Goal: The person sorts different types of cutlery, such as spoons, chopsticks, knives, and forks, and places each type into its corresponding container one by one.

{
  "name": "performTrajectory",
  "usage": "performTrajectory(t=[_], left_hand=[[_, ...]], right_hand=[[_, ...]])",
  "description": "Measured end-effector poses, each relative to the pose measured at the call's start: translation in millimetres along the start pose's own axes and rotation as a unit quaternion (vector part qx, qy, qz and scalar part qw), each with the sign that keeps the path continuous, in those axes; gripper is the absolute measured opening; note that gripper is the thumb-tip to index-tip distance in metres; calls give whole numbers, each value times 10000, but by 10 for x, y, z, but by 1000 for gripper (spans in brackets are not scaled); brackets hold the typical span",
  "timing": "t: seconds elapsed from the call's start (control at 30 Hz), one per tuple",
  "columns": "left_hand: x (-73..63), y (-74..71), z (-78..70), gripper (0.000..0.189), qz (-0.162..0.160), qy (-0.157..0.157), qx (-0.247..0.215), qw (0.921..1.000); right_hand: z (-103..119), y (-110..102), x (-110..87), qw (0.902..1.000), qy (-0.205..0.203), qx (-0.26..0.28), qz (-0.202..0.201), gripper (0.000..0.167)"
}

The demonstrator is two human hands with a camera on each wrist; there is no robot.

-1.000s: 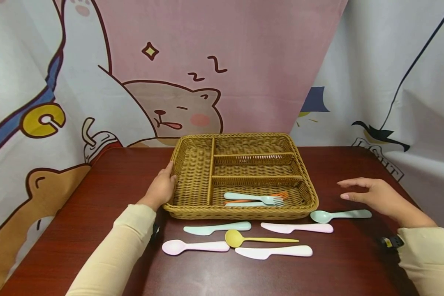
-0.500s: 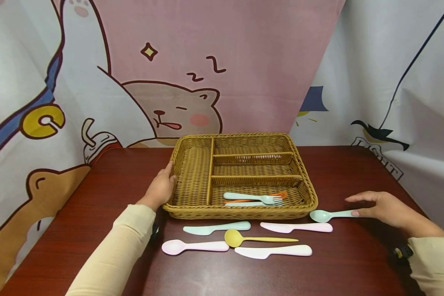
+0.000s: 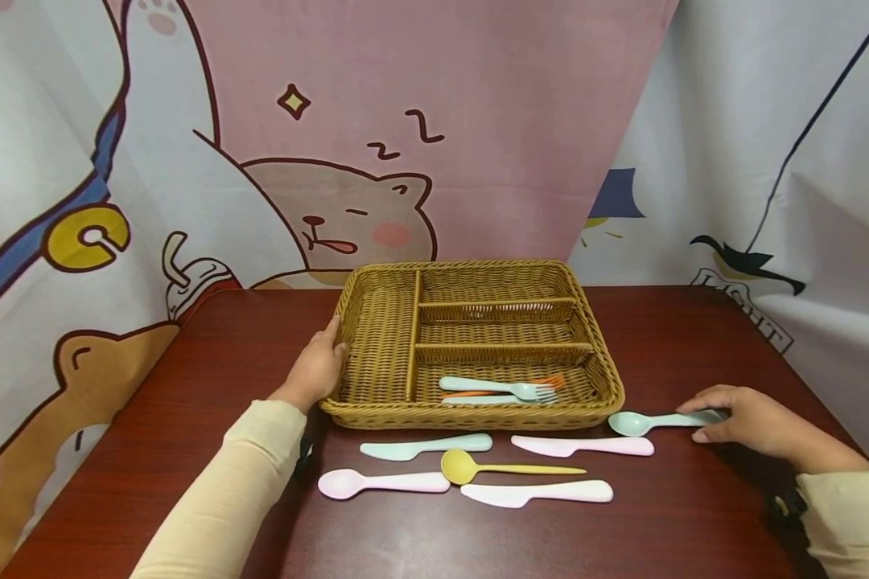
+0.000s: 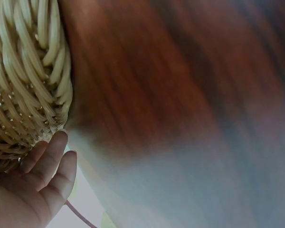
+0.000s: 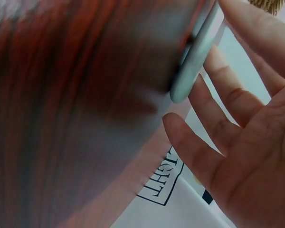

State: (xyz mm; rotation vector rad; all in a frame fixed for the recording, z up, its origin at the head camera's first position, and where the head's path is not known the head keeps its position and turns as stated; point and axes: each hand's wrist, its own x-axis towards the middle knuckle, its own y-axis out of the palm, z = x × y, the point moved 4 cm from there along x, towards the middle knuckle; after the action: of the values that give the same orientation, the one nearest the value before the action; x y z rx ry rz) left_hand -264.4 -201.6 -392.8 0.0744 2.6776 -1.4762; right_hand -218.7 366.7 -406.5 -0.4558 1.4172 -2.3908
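My left hand (image 3: 313,370) holds the left side of a brown wicker cutlery basket (image 3: 376,414), its thumb over the rim. In the left wrist view, fingers (image 4: 52,161) lie against the basket's woven outer wall (image 4: 35,71). On the right, my right hand (image 3: 756,422) pinches the handle of a pale green spoon (image 3: 630,424), whose bowl points left toward the basket's corner. From the right wrist, the handle end (image 5: 185,85) shows between thumb and fingers, close over the table. Inside the front compartment lie a pale blue fork (image 3: 478,384), another light utensil (image 3: 478,400) and an orange fork (image 3: 550,380).
In front of the basket lie a mint knife (image 3: 420,447), a pink knife (image 3: 586,446), a yellow spoon (image 3: 459,466), a pink spoon (image 3: 342,484) and a white knife (image 3: 536,493). A printed curtain (image 3: 521,137) hangs behind the dark red table (image 3: 261,330).
My right hand has come down onto the pale green spoon's handle and its fingers have closed round it. The left hand and the basket have stayed in place.
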Motion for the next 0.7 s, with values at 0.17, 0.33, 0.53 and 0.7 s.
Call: performTrajectory(t=[0.17, 0.33, 0.53, 0.7], left_hand=[[6, -3, -13, 58, -49, 27, 21, 10000], [9, -2, -16, 58, -87, 54, 65, 9999], [11, 8, -8, 58, -104, 47, 101, 9999], [-4, 1, -13, 58, -84, 30, 60, 9999]], right_hand=[[0, 6, 7, 9999, 19, -129, -79, 27], [1, 19, 18, 9994, 308, -170, 21, 25], [8, 23, 44, 9990, 355, -280, 55, 23], [5, 40, 52, 9993, 166, -341, 2, 21]])
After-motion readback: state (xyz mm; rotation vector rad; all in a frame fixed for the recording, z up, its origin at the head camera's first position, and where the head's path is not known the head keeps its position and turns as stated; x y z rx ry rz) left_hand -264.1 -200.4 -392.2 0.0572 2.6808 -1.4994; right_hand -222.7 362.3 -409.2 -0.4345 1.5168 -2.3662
